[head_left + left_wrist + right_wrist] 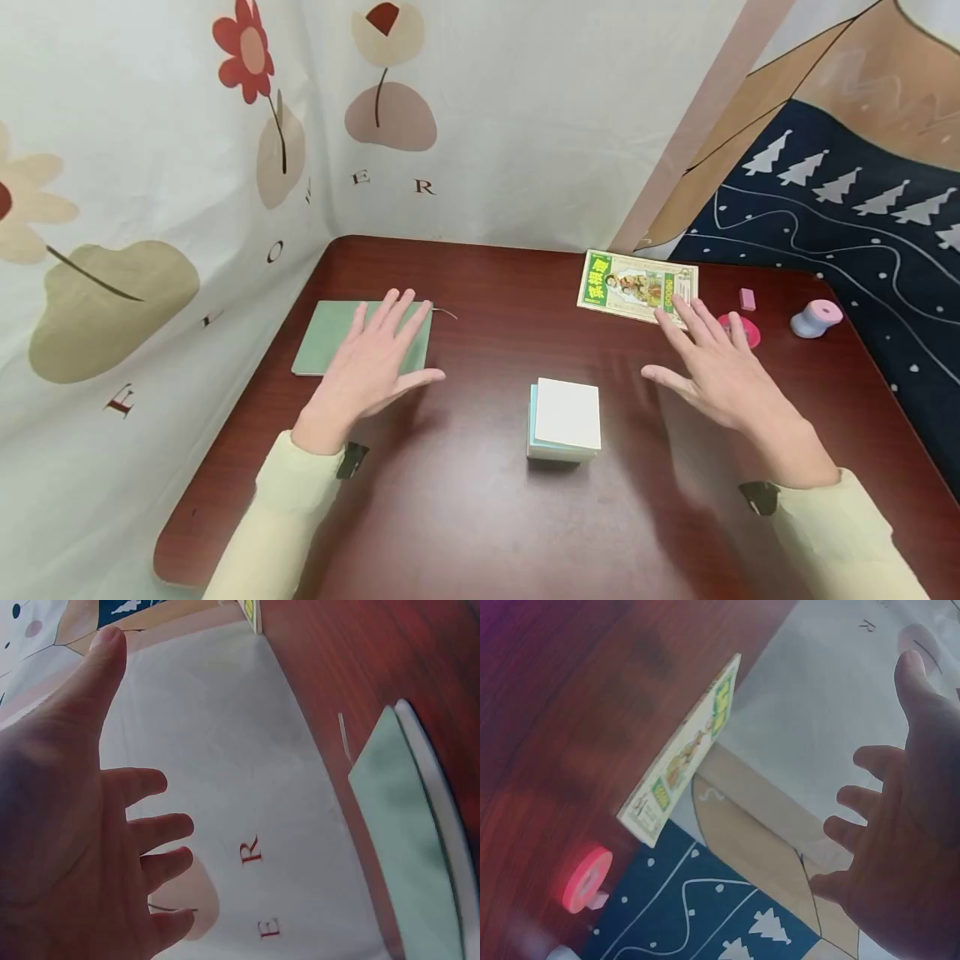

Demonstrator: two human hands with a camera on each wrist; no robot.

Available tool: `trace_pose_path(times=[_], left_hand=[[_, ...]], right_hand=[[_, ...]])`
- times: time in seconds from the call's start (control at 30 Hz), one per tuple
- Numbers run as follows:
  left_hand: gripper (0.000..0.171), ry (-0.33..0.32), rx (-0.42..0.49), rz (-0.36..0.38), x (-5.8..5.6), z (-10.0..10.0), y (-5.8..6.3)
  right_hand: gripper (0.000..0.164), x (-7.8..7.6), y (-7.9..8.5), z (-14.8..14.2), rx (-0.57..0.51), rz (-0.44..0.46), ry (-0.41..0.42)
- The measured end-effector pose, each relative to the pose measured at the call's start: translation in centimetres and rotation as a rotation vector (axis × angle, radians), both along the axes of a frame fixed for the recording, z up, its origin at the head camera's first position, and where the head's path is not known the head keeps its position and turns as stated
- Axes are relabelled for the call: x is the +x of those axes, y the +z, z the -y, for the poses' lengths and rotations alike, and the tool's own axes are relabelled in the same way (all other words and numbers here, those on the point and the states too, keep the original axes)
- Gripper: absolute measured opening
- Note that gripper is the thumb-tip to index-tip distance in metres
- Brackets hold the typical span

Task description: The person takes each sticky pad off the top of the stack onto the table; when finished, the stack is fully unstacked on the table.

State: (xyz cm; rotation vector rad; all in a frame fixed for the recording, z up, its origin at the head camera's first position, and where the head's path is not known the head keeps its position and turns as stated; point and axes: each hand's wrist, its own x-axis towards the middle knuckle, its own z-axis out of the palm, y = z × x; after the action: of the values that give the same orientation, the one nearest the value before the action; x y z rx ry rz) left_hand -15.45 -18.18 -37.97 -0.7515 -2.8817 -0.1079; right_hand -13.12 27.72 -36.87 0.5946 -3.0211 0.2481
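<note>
My left hand [365, 364] hovers over the green notebook [322, 333] with its fingers spread and nothing in them. In the left wrist view the notebook [409, 832] lies apart from that hand [60, 825]. My right hand [723, 375] is spread above the table's right side, also holding nothing. Just beyond its fingertips lie a printed card or booklet [637, 285] and a round pink-red object [748, 332], partly hidden by the fingers in the head view. Between the hands stands a stack of square paper [567, 414], white on top with a blue layer showing.
At the back right sit a small pink block [747, 299] and a pale blue spool-shaped thing with a pink top [816, 318]. A printed cloth [510, 125] hangs along the far and left edges of the dark red table [465, 517].
</note>
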Motion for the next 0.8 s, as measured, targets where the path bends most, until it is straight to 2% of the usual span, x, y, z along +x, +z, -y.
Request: trace_pose_path(times=[0.1, 0.17, 0.37, 0.47, 0.6, 0.8], left_hand=[[0.097, -0.057, 0.093, 0.054, 0.2, -0.6, -0.6], [0.097, -0.112, 0.191, 0.128, 0.5, -1.5, -1.1], [0.104, -0.245, 0.538, 0.471, 2.7, -5.7, -3.2], [0.11, -0.299, 0.674, 0.586, 3.7, -7.8, -4.3], [0.113, -0.341, 0.811, 0.65, 4.6, -9.9, -5.4], [0.107, -0.295, 0.913, 0.69, 5.3, -11.9, -6.6]], right_hand=[[0.085, 0.1, 0.5, 0.5, -0.072, 0.021, 0.039], [0.081, 0.3, 0.8, 1.0, -0.139, 0.035, 0.088], [0.07, 1.7, 1.4, 4.0, -0.292, 0.142, 0.242], [0.069, 2.5, 1.4, 5.9, -0.321, 0.189, 0.304], [0.074, 3.3, 1.1, 7.8, -0.315, 0.214, 0.369], [0.082, 3.7, 0.3, 9.0, -0.291, 0.219, 0.402]])
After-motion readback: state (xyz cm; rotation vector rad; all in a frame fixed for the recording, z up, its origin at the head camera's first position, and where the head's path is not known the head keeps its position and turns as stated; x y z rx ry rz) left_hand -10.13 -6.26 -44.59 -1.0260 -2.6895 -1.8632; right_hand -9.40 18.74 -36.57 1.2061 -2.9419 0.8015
